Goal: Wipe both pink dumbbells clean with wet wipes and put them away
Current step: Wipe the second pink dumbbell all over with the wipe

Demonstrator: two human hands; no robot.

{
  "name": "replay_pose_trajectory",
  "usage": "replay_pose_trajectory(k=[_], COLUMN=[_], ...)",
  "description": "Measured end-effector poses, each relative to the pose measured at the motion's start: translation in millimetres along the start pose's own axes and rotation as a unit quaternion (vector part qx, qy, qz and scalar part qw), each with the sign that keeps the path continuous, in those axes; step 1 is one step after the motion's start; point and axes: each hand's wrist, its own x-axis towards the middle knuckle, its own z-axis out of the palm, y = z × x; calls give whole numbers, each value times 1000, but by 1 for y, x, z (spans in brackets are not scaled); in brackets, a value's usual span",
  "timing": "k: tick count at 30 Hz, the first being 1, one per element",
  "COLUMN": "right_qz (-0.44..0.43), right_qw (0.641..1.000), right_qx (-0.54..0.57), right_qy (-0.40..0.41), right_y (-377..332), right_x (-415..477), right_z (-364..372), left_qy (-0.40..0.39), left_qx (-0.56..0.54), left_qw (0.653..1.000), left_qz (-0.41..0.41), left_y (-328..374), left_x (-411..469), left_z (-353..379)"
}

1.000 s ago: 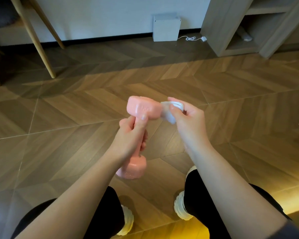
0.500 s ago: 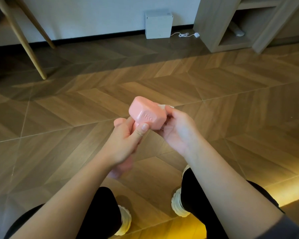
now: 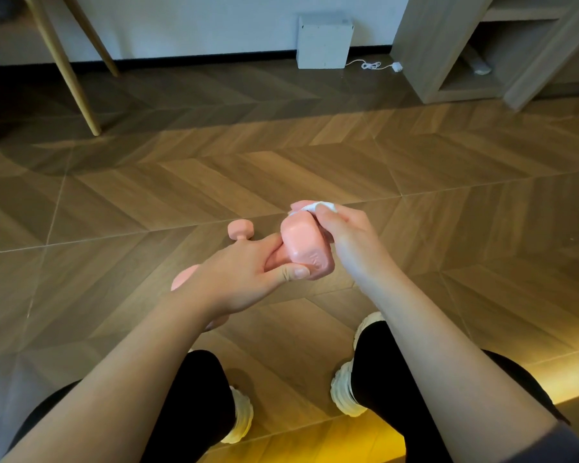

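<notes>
My left hand [image 3: 248, 279] grips the handle of a pink dumbbell [image 3: 305, 248], whose upper head is tilted with its end face toward me. My right hand [image 3: 345, 235] pinches a white wet wipe [image 3: 315, 207] against the far top side of that head. A bit of pink [image 3: 214, 324] shows under my left wrist; I cannot tell which dumbbell it belongs to. A second pink dumbbell [image 3: 239, 228] lies on the wooden floor just beyond my left hand, partly hidden by it.
A white box [image 3: 325, 41] stands against the wall with a white cable [image 3: 371, 65] beside it. A wooden shelf unit [image 3: 448, 61] is at the back right and chair legs [image 3: 64, 71] at the back left. My white shoes [image 3: 345, 396] are below.
The held dumbbell has tipped so its end face points toward me, and the wipe has moved from its right side to its far top edge. The second dumbbell has come into view on the floor.
</notes>
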Motion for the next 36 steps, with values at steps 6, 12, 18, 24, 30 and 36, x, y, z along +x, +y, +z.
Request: replay_pose_trajectory(k=[6, 12, 18, 24, 30, 36], right_qz=[-37, -114, -170, -83, -46, -75], right_qw=[998, 987, 971, 994, 997, 993], right_qx=[-35, -86, -153, -62, -2, -16], right_qy=[-32, -71, -65, -44, -57, -88], right_y=[0, -1, 7, 4, 2, -1], right_x=[-6, -10, -9, -4, -4, -11], right_z=[-1, -2, -5, -12, -10, -9], left_qy=[-33, -23, -40, 27, -7, 48], left_qx=[-136, -333, -391, -392, -201, -286], left_qw=[989, 936, 911, 918, 980, 953], left_qz=[-48, -112, -123, -57, 12, -92], left_y=[7, 12, 15, 7, 3, 4], left_x=[1, 0, -1, 1, 0, 8], left_z=[7, 16, 10, 12, 14, 27])
